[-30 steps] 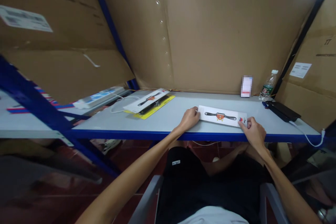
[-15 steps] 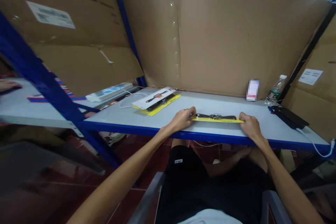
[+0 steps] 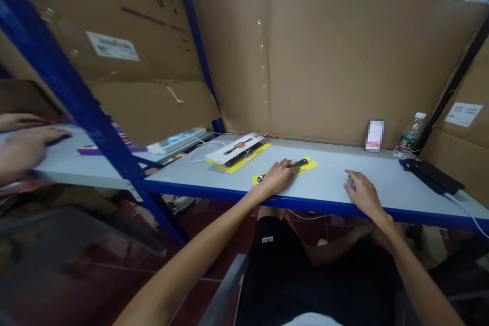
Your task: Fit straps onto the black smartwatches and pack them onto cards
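A yellow backing card (image 3: 311,163) with a long black tool on it lies slantwise near the shelf's front edge. One end of the tool looks round and metallic; its exact kind cannot be made out. Across the middle of this pack is my left hand (image 3: 278,177), fingers bent around it and hiding that part. My right hand (image 3: 362,193) is off to the right above the tabletop, fingers apart, holding nothing. Farther left, a white printed package (image 3: 235,146) with a pictured black tool rests on top of another yellow-carded pack (image 3: 262,150).
At the back right are a phone-like upright item (image 3: 375,135), blurred out, and a plastic bottle (image 3: 409,137). A black case (image 3: 435,175) with a white cable lies near the right end. Left are a power strip (image 3: 178,140) and another person's hands (image 3: 28,147). Cardboard walls (image 3: 344,66) enclose the back.
My right hand has let go of the pack's right end and opened. The pack has turned from edge-on to lying slantwise, shifted left, with my left hand now over its middle.
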{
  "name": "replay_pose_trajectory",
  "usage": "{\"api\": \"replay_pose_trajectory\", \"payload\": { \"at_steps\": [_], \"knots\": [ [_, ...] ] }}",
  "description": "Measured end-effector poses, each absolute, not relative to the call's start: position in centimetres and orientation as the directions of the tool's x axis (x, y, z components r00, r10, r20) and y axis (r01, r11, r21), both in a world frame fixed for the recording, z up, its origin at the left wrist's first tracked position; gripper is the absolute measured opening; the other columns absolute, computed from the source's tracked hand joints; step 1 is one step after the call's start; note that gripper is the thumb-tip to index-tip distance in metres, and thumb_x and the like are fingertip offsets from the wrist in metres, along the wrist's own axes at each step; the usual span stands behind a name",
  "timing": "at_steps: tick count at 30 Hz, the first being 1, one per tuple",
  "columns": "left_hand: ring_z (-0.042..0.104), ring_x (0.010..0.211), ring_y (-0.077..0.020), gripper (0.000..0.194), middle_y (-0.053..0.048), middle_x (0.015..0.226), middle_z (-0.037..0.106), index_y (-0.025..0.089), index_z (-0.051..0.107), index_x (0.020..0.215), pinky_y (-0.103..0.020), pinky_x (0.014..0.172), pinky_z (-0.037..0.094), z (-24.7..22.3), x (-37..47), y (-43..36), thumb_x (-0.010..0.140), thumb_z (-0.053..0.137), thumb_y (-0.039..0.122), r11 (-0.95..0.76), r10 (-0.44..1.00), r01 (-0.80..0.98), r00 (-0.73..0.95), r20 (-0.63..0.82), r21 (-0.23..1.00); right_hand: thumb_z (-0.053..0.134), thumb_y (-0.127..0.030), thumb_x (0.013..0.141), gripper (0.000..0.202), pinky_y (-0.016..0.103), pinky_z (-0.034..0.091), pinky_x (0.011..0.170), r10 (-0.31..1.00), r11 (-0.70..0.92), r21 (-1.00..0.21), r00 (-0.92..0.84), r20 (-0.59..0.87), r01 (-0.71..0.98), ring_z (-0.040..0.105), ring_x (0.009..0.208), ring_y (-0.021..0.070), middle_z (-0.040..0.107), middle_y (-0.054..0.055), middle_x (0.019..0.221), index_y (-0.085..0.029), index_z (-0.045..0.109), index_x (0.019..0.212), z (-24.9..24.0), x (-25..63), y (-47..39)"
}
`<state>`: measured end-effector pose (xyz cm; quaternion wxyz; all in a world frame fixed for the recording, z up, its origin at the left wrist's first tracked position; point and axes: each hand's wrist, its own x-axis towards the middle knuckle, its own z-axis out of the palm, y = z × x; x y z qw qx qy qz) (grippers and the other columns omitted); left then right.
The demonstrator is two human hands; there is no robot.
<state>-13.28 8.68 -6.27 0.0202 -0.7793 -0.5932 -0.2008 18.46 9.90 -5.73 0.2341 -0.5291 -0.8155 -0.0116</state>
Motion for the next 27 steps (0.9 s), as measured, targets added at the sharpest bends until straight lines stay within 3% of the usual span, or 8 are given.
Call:
{"api": "replay_pose_trajectory", "payload": {
  "at_steps": [5, 9, 12, 14, 16, 19, 27],
  "knots": [
    [0.029, 0.152, -0.0408, 0.048, -0.019, 0.157, 0.046, 0.027, 0.054, 0.149, -0.065, 0.119, 0.021, -4.9, -18.4, 11.5, 0.102, 0.045, 0.033, 0.005, 0.945, 0.999, -0.021, 0.326, 0.049, 0.049, -0.023, 0.101, 0.039, 0.036, 0.047, 0.096, 0.846, 0.435, -0.172, -0.335, 0.416, 0.884, 0.057, 0.122, 0.0274, 0.068, 0.011, 0.126, -0.018, 0.059, 0.138, -6.0, 18.3, 9.7],
    [0.034, 0.148, -0.0440, 0.073, -0.027, 0.158, 0.040, 0.021, 0.029, 0.162, -0.064, 0.116, 0.025, -2.3, -24.2, 12.6, 0.099, 0.047, 0.054, 0.238, 0.907, 0.971, -0.210, 0.364, -0.035, 0.049, -0.024, 0.102, 0.031, 0.035, 0.048, 0.090, 0.831, 0.449, -0.123, -0.363, 0.422, 0.885, 0.057, 0.119, 0.0278, 0.068, 0.012, 0.124, -0.018, 0.067, 0.127, -5.8, 17.8, 9.6],
    [0.040, 0.142, -0.0499, 0.097, -0.029, 0.156, 0.043, 0.021, 0.027, 0.162, -0.070, 0.111, 0.028, -1.2, -28.9, 13.1, 0.085, 0.061, 0.069, 0.427, 0.888, 0.901, -0.402, 0.221, -0.076, 0.050, -0.024, 0.102, 0.026, 0.034, 0.048, 0.084, 0.831, 0.441, -0.095, -0.366, 0.419, 0.892, 0.058, 0.115, 0.0275, 0.069, 0.012, 0.120, -0.019, 0.071, 0.117, -5.8, 17.8, 9.5],
    [0.048, 0.134, -0.0493, 0.102, -0.029, 0.149, 0.051, 0.019, 0.037, 0.157, -0.063, 0.105, 0.039, -1.2, -31.3, 13.3, 0.077, 0.062, 0.078, 0.496, 0.866, 0.868, -0.490, 0.103, -0.039, 0.051, -0.024, 0.102, 0.024, 0.034, 0.047, 0.081, 0.830, 0.440, -0.085, -0.369, 0.417, 0.894, 0.058, 0.114, 0.0269, 0.069, 0.011, 0.118, -0.020, 0.072, 0.112, -5.7, 17.8, 9.4],
    [0.053, 0.128, -0.0455, 0.101, -0.026, 0.144, 0.056, 0.018, 0.044, 0.152, -0.054, 0.101, 0.045, -1.7, -32.7, 13.2, 0.076, 0.059, 0.083, 0.480, 0.875, 0.877, -0.480, 0.061, 0.010, 0.050, -0.024, 0.102, 0.023, 0.033, 0.046, 0.081, 0.828, 0.444, -0.083, -0.374, 0.417, 0.892, 0.058, 0.113, 0.0261, 0.069, 0.010, 0.117, -0.020, 0.072, 0.110, -5.6, 17.7, 9.4],
    [0.054, 0.127, -0.0434, 0.094, -0.023, 0.141, 0.058, 0.020, 0.050, 0.146, -0.048, 0.096, 0.047, -2.4, -32.9, 12.6, 0.077, 0.058, 0.082, 0.450, 0.883, 0.891, -0.453, 0.127, 0.048, 0.050, -0.024, 0.103, 0.023, 0.032, 0.045, 0.079, 0.827, 0.447, -0.086, -0.375, 0.419, 0.890, 0.057, 0.113, 0.0257, 0.069, 0.010, 0.117, -0.020, 0.072, 0.108, -5.6, 17.6, 9.3],
    [0.063, 0.113, -0.0362, 0.062, -0.024, 0.126, 0.066, 0.012, 0.057, 0.134, -0.039, 0.086, 0.050, 0.1, -29.1, 10.5, 0.090, 0.058, 0.055, 0.460, 0.819, 0.888, -0.431, 0.377, 0.015, 0.050, -0.022, 0.102, 0.023, 0.033, 0.045, 0.078, 0.839, 0.438, -0.095, -0.369, 0.399, 0.894, 0.056, 0.112, 0.0264, 0.069, 0.011, 0.117, -0.019, 0.072, 0.107, -5.7, 17.4, 9.3]
  ]
}}
